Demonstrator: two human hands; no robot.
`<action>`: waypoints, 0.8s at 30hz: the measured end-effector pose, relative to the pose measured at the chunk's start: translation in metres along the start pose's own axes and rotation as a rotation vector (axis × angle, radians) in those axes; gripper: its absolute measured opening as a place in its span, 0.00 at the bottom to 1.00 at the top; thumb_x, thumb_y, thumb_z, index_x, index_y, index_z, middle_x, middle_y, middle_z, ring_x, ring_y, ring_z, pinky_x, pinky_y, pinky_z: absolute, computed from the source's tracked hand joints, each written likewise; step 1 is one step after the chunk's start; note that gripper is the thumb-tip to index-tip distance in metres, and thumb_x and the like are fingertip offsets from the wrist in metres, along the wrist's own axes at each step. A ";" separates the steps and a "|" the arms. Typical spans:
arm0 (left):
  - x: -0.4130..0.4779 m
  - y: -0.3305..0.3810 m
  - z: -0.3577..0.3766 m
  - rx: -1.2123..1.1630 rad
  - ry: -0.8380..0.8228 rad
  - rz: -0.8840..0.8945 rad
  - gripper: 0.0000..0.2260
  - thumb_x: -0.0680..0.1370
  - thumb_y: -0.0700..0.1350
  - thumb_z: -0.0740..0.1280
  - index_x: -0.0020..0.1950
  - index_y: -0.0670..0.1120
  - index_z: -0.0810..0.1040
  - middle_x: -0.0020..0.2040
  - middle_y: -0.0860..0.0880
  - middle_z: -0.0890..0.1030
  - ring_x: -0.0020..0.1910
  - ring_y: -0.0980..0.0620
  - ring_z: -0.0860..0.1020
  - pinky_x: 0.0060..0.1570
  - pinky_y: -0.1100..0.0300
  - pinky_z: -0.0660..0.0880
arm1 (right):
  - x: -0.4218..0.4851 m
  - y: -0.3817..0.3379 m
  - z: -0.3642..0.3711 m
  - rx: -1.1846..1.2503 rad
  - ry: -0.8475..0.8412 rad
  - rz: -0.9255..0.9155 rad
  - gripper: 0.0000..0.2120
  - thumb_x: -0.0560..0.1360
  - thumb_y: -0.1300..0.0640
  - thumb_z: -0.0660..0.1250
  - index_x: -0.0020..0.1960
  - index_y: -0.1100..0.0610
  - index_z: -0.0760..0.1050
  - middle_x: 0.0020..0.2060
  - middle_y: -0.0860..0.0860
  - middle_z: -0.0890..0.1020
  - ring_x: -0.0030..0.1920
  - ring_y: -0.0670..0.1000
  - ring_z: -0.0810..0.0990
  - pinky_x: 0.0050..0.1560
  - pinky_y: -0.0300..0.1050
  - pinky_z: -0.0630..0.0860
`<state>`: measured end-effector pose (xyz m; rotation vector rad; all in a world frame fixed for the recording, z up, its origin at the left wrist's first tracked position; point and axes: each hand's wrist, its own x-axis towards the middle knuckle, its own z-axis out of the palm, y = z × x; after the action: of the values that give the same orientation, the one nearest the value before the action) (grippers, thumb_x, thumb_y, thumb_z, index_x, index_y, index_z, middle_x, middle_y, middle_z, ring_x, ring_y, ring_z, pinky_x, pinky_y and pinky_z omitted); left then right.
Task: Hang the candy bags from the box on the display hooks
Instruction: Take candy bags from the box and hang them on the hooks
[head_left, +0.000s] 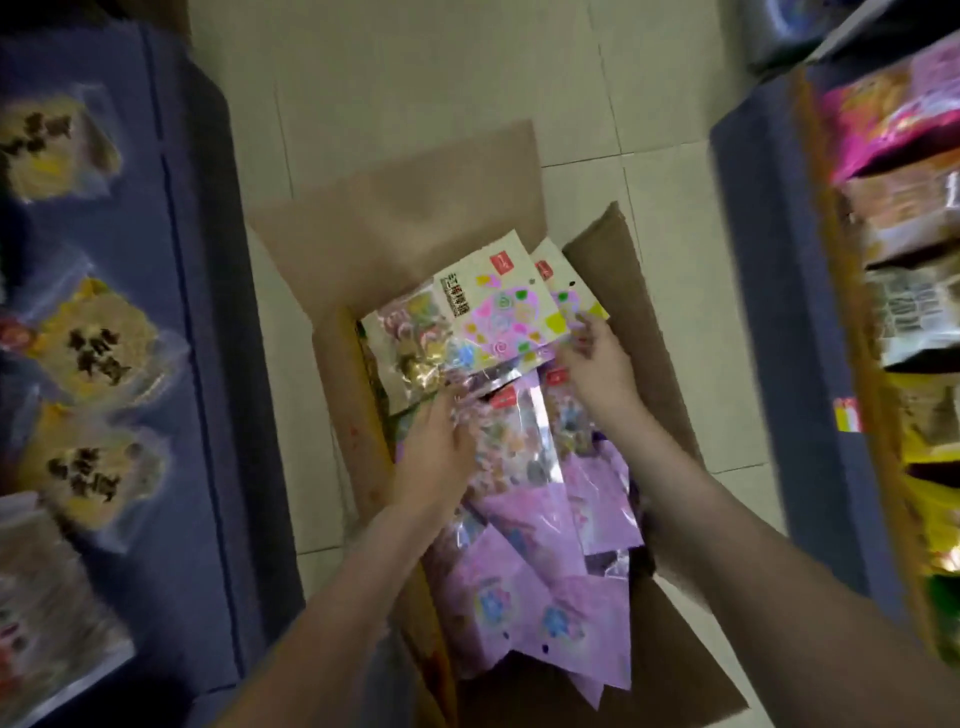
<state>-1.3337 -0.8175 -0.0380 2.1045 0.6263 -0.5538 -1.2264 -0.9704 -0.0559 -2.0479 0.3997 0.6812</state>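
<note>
1. On the tiled floor (415, 67), between two blue display racks, an open cardboard box (410, 208) stands with its flaps folded outward.
2. Pink and purple candy bags (519, 597) lie loosely piled and overlapping inside the box, filling most of it.
3. At the far end of the box, two cream bags (498, 306) printed with coloured sweets sit tilted on top of the pile, one partly behind the other.
4. The right hand (597, 364) reaches in from the right; its fingers are curled and pinch the near right edge of the cream bags.
5. The left hand (434, 462) reaches into the box at the near left corner of the cream bags. Its fingers are blurred among the wrappers, so it cannot be told whether they pinch anything.
6. The left rack (208, 312) carries clear packets (93, 343) with dark lettering.
7. The right rack (753, 312) holds a row of mixed snack packs (904, 208).
</note>
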 end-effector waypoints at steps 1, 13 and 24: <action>0.008 -0.003 0.001 -0.014 -0.002 0.015 0.20 0.81 0.39 0.57 0.73 0.48 0.66 0.60 0.40 0.76 0.56 0.37 0.75 0.51 0.51 0.72 | 0.016 -0.003 0.007 -0.002 -0.001 -0.003 0.22 0.76 0.61 0.66 0.69 0.59 0.66 0.55 0.50 0.74 0.50 0.50 0.74 0.49 0.35 0.71; -0.005 0.003 -0.038 -0.026 0.059 0.037 0.20 0.80 0.37 0.57 0.72 0.48 0.67 0.66 0.47 0.71 0.62 0.49 0.73 0.58 0.64 0.68 | -0.004 -0.058 0.041 -0.053 0.031 0.072 0.05 0.78 0.61 0.62 0.52 0.61 0.74 0.46 0.51 0.78 0.44 0.53 0.73 0.40 0.41 0.68; -0.125 0.183 -0.227 0.256 0.554 0.458 0.33 0.75 0.43 0.70 0.75 0.57 0.56 0.76 0.32 0.52 0.74 0.34 0.55 0.71 0.41 0.56 | -0.201 -0.267 -0.102 -0.674 -0.088 -0.630 0.08 0.77 0.62 0.58 0.55 0.55 0.70 0.51 0.59 0.80 0.47 0.63 0.77 0.42 0.52 0.72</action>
<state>-1.2833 -0.7533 0.2685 2.5582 0.3545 0.2310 -1.2153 -0.9110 0.2886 -2.5570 -0.5957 0.5410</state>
